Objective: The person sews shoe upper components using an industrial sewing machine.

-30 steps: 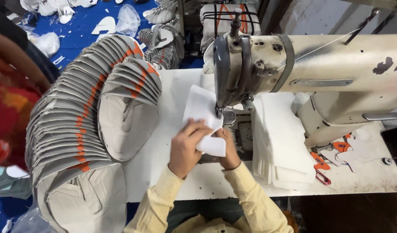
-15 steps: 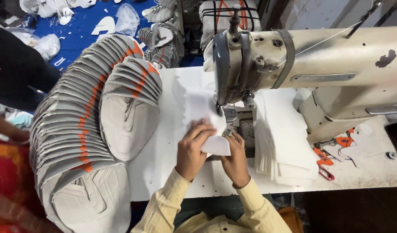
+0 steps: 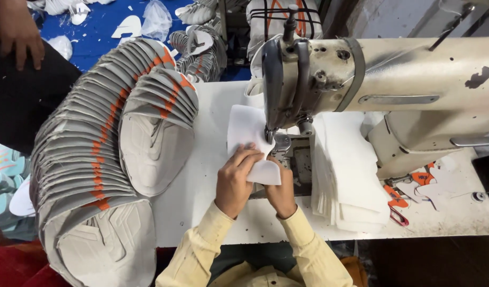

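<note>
A white fabric piece [image 3: 247, 130] lies under the needle of a cream industrial sewing machine [image 3: 393, 79] on a white table [image 3: 207, 212]. My left hand [image 3: 235, 179] presses flat on the near left part of the piece, fingers pointing at the needle. My right hand [image 3: 280, 190] grips the piece's near edge from beneath, close to the metal throat plate [image 3: 296, 159]. Both sleeves are pale yellow.
A long fanned stack of grey shoe uppers with orange stripes [image 3: 101, 143] curves over the table's left side. A pile of white cut pieces [image 3: 348, 170] sits right of the needle. Orange-handled snips [image 3: 397, 204] lie beyond it. Another person's hand [image 3: 16, 29] appears top left.
The fabric piece has shifted slightly under the needle and both hands have moved with it. The other person at the left has drawn back, and a hand of theirs now shows top left.
</note>
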